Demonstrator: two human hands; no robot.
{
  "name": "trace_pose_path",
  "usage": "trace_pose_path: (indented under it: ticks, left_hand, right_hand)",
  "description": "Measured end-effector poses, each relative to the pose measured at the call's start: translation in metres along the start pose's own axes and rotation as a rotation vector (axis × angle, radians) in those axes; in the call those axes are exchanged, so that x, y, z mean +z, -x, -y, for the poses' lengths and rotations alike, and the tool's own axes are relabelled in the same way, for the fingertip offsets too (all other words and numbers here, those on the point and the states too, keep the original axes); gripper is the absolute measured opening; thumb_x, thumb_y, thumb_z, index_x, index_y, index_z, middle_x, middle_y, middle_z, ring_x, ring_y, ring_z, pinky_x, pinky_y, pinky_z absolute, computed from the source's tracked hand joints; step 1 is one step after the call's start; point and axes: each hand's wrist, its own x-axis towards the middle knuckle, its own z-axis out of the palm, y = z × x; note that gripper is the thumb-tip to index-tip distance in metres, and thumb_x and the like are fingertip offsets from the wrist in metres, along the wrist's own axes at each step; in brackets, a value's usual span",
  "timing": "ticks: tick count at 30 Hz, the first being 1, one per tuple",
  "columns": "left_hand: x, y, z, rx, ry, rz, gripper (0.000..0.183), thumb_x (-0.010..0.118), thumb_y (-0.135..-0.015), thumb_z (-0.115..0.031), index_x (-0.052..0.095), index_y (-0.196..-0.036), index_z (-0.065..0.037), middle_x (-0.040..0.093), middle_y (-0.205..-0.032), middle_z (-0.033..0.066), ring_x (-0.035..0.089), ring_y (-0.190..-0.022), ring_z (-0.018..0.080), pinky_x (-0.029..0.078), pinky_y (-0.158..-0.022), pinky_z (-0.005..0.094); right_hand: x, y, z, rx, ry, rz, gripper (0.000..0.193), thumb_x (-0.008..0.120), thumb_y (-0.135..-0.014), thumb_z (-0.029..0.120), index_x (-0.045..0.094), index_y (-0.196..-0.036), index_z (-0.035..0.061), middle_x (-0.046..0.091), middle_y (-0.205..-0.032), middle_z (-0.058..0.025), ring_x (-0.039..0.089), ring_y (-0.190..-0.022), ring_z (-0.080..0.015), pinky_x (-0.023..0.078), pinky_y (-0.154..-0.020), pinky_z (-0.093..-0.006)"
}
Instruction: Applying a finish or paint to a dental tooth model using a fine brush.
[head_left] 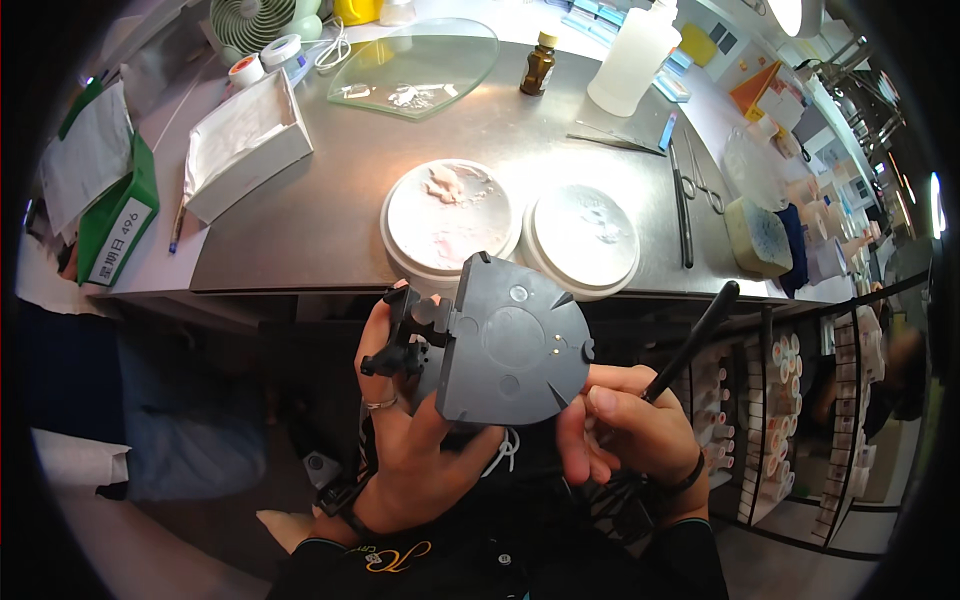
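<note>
Gripping from below, our left hand is clamping a dark grey plastic mounting plate, thumb pressed on its lower edge and fingers wrapped behind the black hinged frame fixed at its left side, so the plate is being held up in front of our chest, just below the front edge of the steel bench. Our right hand is pinching a slim black-handled tool between thumb and fingers, pen fashion, with its handle pointing up and away to the right; its working tip is hidden behind the fingers, so we cannot tell whether it is touching the plate. To do this well, we judge that we are needing to keep the plate steady and tilted toward us, bracing the right fingers against its rim so the tip is moving in small, controlled strokes. We are also watching the two round white dishes sitting at the bench edge just beyond the plate, one smeared with pinkish material, since a slip upward could knock them.
</note>
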Motion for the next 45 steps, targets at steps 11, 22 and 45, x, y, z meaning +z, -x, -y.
trace_pose_path:
  ticks: [11, 22, 45]
  left_hand:
    - [-0.023, -0.004, -0.012, -0.512, 1.263, 0.356, 0.086, 0.072, -0.066, 0.011, 0.023, -0.135, -0.004, 0.035, -0.131, 0.0122, 0.038, -0.124, 0.0222, 0.039, -0.101, 0.0362]
    - [-0.026, 0.003, -0.016, -0.55, 1.586, 0.587, 0.119, 0.077, -0.058, 0.007, -0.002, -0.144, -0.015, 0.023, -0.14, 0.027, 0.035, -0.125, 0.0411, 0.035, -0.1, 0.0479]
    - [-0.029, -0.048, -0.003, -0.493, 1.643, -0.058, 0.056, 0.025, -0.096, -0.048, 0.024, -0.141, -0.015, 0.02, -0.146, 0.0161, 0.045, -0.112, 0.0271, 0.047, -0.08, 0.0471]
  right_hand:
    - [0.003, 0.022, 0.028, -0.455, 1.008, -0.513, 0.03, 0.061, -0.084, 0.025, 0.06, -0.102, 0.0002, 0.061, -0.082, -0.011, 0.059, -0.064, -0.0188, 0.048, -0.06, -0.0288]
    - [0.018, -0.021, 0.029, -0.774, 0.669, -0.633, 0.029, 0.064, -0.082, 0.01, 0.059, -0.108, -0.0018, 0.064, -0.092, -0.0079, 0.059, -0.083, -0.0117, 0.046, -0.073, -0.0226]
    - [-0.204, 0.037, 0.106, -0.394, 1.072, -1.397, 0.017, 0.062, -0.084, 0.018, 0.059, -0.081, 0.0007, 0.056, -0.065, -0.0063, 0.052, -0.057, -0.0128, 0.042, -0.056, -0.0278]
